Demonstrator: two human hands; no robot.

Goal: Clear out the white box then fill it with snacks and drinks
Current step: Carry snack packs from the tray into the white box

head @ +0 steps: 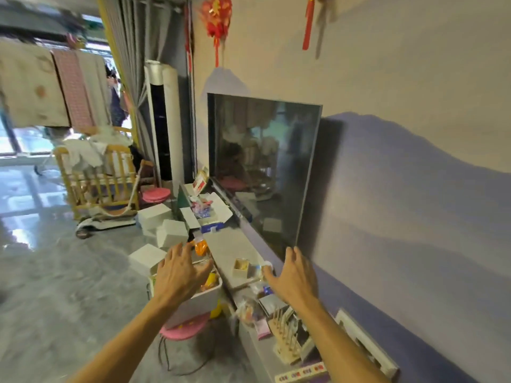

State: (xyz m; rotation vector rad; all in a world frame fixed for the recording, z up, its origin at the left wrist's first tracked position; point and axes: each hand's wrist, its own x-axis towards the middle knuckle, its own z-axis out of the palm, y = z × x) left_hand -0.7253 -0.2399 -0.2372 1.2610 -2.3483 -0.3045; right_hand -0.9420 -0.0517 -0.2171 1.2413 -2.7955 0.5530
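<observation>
Reaching forward, open and empty: left hand (179, 272) over the box (205, 299) on a pink stool (185, 328), right hand (296, 275) over the worktop (231, 245).

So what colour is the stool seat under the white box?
The stool seat is pink, head view.

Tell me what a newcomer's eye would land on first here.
Two open hands fill the foreground: the left hand spread over the white box on a pink stool, the right hand above the cluttered grey cabinet. Behind them a big dark television stands against the wall, with a red ornament hanging above.
</observation>
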